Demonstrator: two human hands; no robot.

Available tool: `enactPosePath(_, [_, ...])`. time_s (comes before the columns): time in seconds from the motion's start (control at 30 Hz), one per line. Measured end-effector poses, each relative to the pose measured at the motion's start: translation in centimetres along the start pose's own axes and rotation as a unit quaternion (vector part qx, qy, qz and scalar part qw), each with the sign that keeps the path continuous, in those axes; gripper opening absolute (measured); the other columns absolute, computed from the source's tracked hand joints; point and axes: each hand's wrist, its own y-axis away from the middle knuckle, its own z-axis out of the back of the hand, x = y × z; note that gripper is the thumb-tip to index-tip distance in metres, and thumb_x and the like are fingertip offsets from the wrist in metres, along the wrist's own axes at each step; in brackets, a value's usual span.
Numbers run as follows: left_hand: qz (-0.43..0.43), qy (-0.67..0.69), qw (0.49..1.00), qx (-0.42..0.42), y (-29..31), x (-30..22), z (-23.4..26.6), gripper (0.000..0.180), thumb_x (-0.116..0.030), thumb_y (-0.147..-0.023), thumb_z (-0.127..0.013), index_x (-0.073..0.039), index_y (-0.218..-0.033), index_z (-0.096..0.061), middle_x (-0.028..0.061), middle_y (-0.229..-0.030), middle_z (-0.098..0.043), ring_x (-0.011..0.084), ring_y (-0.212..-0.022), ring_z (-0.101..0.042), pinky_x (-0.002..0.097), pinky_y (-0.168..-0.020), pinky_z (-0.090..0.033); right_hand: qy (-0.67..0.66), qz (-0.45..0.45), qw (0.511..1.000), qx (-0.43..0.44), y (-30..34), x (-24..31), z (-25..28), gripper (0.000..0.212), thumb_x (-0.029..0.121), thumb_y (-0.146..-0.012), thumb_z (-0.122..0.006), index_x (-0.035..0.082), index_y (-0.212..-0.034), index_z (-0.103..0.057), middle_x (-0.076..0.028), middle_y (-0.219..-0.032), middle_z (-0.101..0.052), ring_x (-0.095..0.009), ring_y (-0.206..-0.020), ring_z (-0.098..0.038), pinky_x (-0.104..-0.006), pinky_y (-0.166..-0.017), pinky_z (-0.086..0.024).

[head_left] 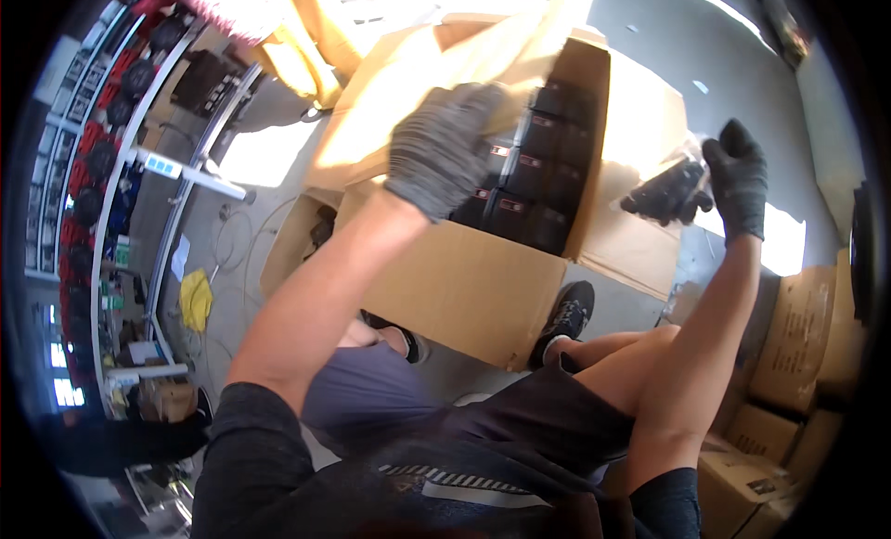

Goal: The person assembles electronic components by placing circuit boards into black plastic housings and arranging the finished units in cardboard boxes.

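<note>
A large open cardboard box (445, 284) stands in front of my legs. Rows of black boxes (534, 163) with small red-and-white labels fill its right part. My left hand (441, 149), in a dark grey glove, is closed on a brown cardboard sheet (483, 52) raised over the box's left part. The sheet is blurred and overexposed, and hides what lies under it. Off to the right, my gloved right hand (740, 182) pinches the top of a clear plastic bag (670, 188) with several small black parts inside. The bag hangs over the right box flap (640, 154).
Shelving with red and black items (93, 168) runs along the left. A yellow cloth (195, 300) and thin cables lie on the floor there. Closed cardboard cartons (789, 340) are stacked at the lower right. Another person's yellow-clad legs (316, 38) show beyond the box.
</note>
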Motion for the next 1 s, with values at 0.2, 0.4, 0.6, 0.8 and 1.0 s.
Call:
enactPosePath(0.2, [0.067, 0.016, 0.993, 0.094, 3.2, -4.9, -6.8, 0.044, -0.017, -0.084, -0.063, -0.007, -0.127, -0.062, 0.0135, -0.125, -0.062, 0.031, -0.107, -0.058, 0.0442, -0.088, -0.053, -0.059, -0.025, 0.998, 0.006, -1.8, -9.4, -0.9, 0.04, 0.003, -0.092, -0.07, -0.009, -0.129, -0.059, -0.007, -0.11, -0.069, -0.011, -0.094, -0.061, -0.0263, -0.086, -0.052])
enactPosePath(0.4, [0.112, 0.087, 0.984, 0.104, 5.0, -5.4, -8.3, 0.04, -0.013, -0.086, -0.058, -0.007, -0.125, -0.063, 0.0123, -0.118, -0.063, 0.0308, -0.102, -0.059, 0.0422, -0.079, -0.056, 0.009, -0.028, 0.997, 0.069, -1.8, -12.5, -1.4, 0.028, 0.003, -0.094, -0.069, -0.004, -0.12, -0.061, 0.002, -0.09, -0.058, -0.006, -0.078, -0.051, -0.0261, -0.072, -0.051])
enactPosePath(0.6, [0.155, 0.13, 0.976, 0.08, 6.2, -3.9, -8.0, 0.044, -0.011, -0.087, -0.056, -0.006, -0.131, -0.06, 0.0154, -0.123, -0.061, 0.0333, -0.105, -0.059, 0.0432, -0.084, -0.056, 0.034, -0.003, 0.998, 0.054, -2.1, -12.8, -2.3, 0.04, 0.007, -0.095, -0.07, -0.004, -0.132, -0.057, -0.006, -0.109, -0.065, -0.013, -0.094, -0.058, -0.0301, -0.084, -0.052])
enactPosePath(0.8, [0.163, 0.111, 0.978, -0.064, 4.4, 1.1, -3.7, 0.04, -0.021, -0.088, -0.061, -0.013, -0.128, -0.063, 0.0109, -0.12, -0.065, 0.0332, -0.106, -0.061, 0.0447, -0.092, -0.052, 0.069, 0.017, 0.995, 0.074, -1.5, -7.3, -3.0, 0.028, 0.011, -0.092, -0.07, -0.001, -0.112, -0.055, -0.007, -0.1, -0.057, -0.014, -0.092, -0.053, -0.0314, -0.082, -0.048])
enactPosePath(1.0, [0.143, 0.048, 0.954, -0.259, -1.2, 10.2, 5.9, 0.03, -0.025, -0.1, -0.062, -0.007, -0.123, -0.067, 0.0152, -0.102, -0.073, 0.0304, -0.092, -0.07, 0.0388, -0.085, -0.054, 0.093, 0.043, 0.987, 0.121, 1.4, 1.1, -3.8, 0.02, 0.004, -0.081, -0.064, 0.004, -0.075, -0.046, -0.001, -0.066, -0.036, -0.013, -0.064, -0.034, -0.0325, -0.058, -0.039])
